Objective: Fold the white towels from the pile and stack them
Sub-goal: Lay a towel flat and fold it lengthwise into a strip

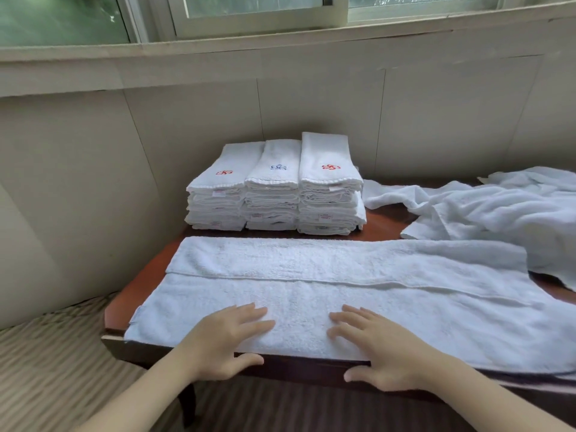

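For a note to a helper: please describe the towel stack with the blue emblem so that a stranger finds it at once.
On the red-brown table below the window, three stacks of folded white towels stand side by side. Take the middle stack. Only its top towel bears a blue emblem; the left stack and right stack show red ones.

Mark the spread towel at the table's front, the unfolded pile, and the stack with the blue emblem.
spread towel (311, 294), head view, flat middle below the fold edge
unfolded pile (486, 210), head view, rumpled top fold
stack with the blue emblem (277, 155), head view, top towel
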`<act>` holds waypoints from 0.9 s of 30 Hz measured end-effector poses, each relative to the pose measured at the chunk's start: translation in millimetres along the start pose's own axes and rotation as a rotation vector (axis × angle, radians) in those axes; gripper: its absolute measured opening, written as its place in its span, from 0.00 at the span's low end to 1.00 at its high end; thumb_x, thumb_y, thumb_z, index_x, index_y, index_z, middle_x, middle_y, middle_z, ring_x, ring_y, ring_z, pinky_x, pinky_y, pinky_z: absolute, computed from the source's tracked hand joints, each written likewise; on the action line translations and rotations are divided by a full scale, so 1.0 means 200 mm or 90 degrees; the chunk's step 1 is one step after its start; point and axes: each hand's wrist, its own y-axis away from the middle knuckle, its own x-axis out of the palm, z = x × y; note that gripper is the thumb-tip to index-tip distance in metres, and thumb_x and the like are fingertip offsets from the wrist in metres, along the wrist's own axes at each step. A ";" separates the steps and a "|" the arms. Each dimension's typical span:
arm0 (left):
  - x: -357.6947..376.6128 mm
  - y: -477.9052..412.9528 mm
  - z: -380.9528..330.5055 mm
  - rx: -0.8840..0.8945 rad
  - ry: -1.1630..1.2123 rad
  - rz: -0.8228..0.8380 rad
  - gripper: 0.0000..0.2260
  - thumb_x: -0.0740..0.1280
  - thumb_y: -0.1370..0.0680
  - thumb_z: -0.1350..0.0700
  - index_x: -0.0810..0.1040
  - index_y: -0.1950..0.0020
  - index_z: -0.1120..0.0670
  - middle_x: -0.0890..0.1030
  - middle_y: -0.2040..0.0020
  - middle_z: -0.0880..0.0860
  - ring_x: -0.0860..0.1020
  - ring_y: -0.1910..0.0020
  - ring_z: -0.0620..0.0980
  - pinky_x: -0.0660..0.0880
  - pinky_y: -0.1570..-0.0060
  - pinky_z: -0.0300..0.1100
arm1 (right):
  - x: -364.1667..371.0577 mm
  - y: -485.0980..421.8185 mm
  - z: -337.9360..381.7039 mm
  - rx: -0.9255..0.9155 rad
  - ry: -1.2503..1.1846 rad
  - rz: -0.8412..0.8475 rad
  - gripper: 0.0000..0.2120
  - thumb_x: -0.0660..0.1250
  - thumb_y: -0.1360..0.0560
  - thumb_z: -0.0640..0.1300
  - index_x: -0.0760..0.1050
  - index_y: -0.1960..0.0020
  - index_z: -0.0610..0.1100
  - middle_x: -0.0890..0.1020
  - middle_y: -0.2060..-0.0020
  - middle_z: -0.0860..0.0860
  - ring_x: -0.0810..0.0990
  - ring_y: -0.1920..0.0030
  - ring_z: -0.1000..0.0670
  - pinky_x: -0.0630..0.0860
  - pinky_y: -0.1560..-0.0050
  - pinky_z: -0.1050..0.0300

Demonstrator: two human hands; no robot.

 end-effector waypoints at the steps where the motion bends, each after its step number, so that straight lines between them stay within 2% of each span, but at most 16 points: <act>1: -0.01 0.01 -0.01 -0.002 0.024 -0.030 0.17 0.63 0.27 0.44 0.82 0.42 0.46 0.82 0.42 0.46 0.81 0.44 0.46 0.80 0.53 0.38 | -0.01 0.00 0.01 0.010 -0.016 -0.023 0.22 0.60 0.24 0.60 0.65 0.33 0.54 0.63 0.28 0.58 0.57 0.26 0.55 0.53 0.28 0.65; 2: -0.01 0.01 -0.01 -0.018 0.039 -0.049 0.14 0.63 0.27 0.51 0.83 0.45 0.48 0.83 0.46 0.45 0.82 0.48 0.45 0.80 0.58 0.37 | -0.02 0.00 0.01 0.023 -0.024 -0.048 0.16 0.59 0.22 0.56 0.68 0.37 0.51 0.69 0.34 0.57 0.66 0.32 0.53 0.64 0.33 0.62; 3: -0.02 0.00 0.00 -0.054 0.047 -0.055 0.16 0.61 0.29 0.55 0.84 0.47 0.49 0.84 0.49 0.45 0.83 0.51 0.46 0.80 0.61 0.37 | -0.03 0.00 0.01 0.039 -0.017 -0.066 0.10 0.57 0.21 0.51 0.70 0.42 0.49 0.73 0.41 0.56 0.73 0.39 0.51 0.71 0.42 0.58; 4: -0.02 -0.01 0.02 -0.117 0.056 -0.056 0.18 0.58 0.29 0.57 0.84 0.46 0.50 0.84 0.49 0.45 0.83 0.50 0.46 0.80 0.58 0.37 | -0.05 -0.01 0.01 0.059 0.002 -0.072 0.06 0.56 0.21 0.45 0.69 0.46 0.48 0.74 0.47 0.55 0.75 0.46 0.50 0.72 0.50 0.56; 6: -0.03 -0.01 0.10 -0.276 0.063 -0.039 0.21 0.56 0.27 0.58 0.80 0.39 0.48 0.80 0.41 0.44 0.78 0.41 0.46 0.74 0.45 0.40 | -0.09 -0.01 0.01 0.097 0.042 -0.074 0.09 0.56 0.23 0.40 0.67 0.45 0.49 0.74 0.50 0.56 0.74 0.49 0.51 0.67 0.58 0.58; 7: -0.03 -0.01 0.14 -0.351 0.058 -0.020 0.21 0.57 0.26 0.59 0.78 0.36 0.47 0.78 0.38 0.43 0.75 0.37 0.46 0.71 0.41 0.39 | -0.10 -0.02 0.00 0.109 0.054 -0.065 0.12 0.57 0.25 0.41 0.66 0.42 0.51 0.73 0.49 0.57 0.73 0.48 0.52 0.64 0.59 0.59; 9: -0.07 -0.02 0.23 -0.471 0.039 -0.027 0.18 0.60 0.24 0.60 0.77 0.38 0.45 0.78 0.37 0.43 0.74 0.37 0.48 0.69 0.45 0.40 | -0.10 -0.02 -0.02 0.116 0.070 -0.054 0.14 0.59 0.26 0.44 0.65 0.41 0.52 0.71 0.48 0.58 0.70 0.47 0.53 0.60 0.56 0.62; 12: -0.12 -0.03 0.34 -0.577 -0.003 -0.069 0.08 0.60 0.22 0.55 0.78 0.54 0.46 0.81 0.52 0.46 0.77 0.52 0.56 0.68 0.59 0.43 | -0.12 -0.03 -0.01 0.132 0.033 -0.024 0.05 0.57 0.24 0.51 0.67 0.50 0.53 0.69 0.53 0.58 0.68 0.50 0.53 0.64 0.53 0.60; 15: -0.10 -0.03 0.44 -0.667 0.012 -0.079 0.12 0.59 0.22 0.54 0.70 0.65 0.53 0.76 0.65 0.50 0.74 0.63 0.57 0.67 0.66 0.44 | -0.15 -0.06 -0.03 0.159 -0.001 0.008 0.05 0.59 0.23 0.48 0.65 0.57 0.52 0.69 0.59 0.58 0.70 0.54 0.52 0.69 0.55 0.57; 18: -0.08 -0.06 0.55 -0.757 0.039 -0.105 0.11 0.60 0.22 0.52 0.72 0.62 0.54 0.76 0.61 0.52 0.74 0.60 0.56 0.68 0.62 0.44 | -0.25 -0.14 -0.11 0.267 -0.069 -0.074 0.07 0.60 0.21 0.46 0.63 0.56 0.53 0.71 0.65 0.55 0.72 0.61 0.49 0.68 0.61 0.54; 20: -0.07 -0.10 0.62 -0.795 0.084 -0.136 0.09 0.62 0.22 0.50 0.75 0.59 0.53 0.77 0.58 0.53 0.74 0.57 0.57 0.69 0.60 0.44 | -0.34 -0.22 -0.20 0.315 -0.067 -0.156 0.08 0.62 0.22 0.48 0.65 0.57 0.54 0.76 0.63 0.51 0.73 0.60 0.47 0.70 0.61 0.53; 22: -0.06 -0.15 0.67 -0.820 0.125 -0.183 0.12 0.63 0.22 0.49 0.73 0.61 0.54 0.78 0.58 0.54 0.74 0.58 0.58 0.68 0.61 0.44 | -0.40 -0.32 -0.30 0.330 -0.049 -0.205 0.09 0.64 0.23 0.50 0.66 0.59 0.54 0.79 0.61 0.49 0.75 0.59 0.45 0.74 0.58 0.51; 25: -0.01 -0.21 0.73 -0.861 0.134 -0.235 0.15 0.63 0.22 0.48 0.69 0.64 0.56 0.76 0.60 0.54 0.74 0.59 0.58 0.67 0.62 0.44 | -0.40 -0.48 -0.43 0.346 0.032 -0.182 0.05 0.62 0.22 0.50 0.69 0.53 0.51 0.80 0.54 0.46 0.78 0.55 0.41 0.74 0.58 0.51; 27: 0.02 -0.24 0.76 -0.882 0.118 -0.228 0.16 0.63 0.22 0.47 0.70 0.63 0.56 0.76 0.60 0.54 0.74 0.59 0.58 0.68 0.61 0.44 | -0.31 -0.56 -0.50 0.368 0.101 -0.124 0.08 0.58 0.20 0.53 0.67 0.50 0.49 0.80 0.51 0.46 0.79 0.51 0.41 0.70 0.60 0.53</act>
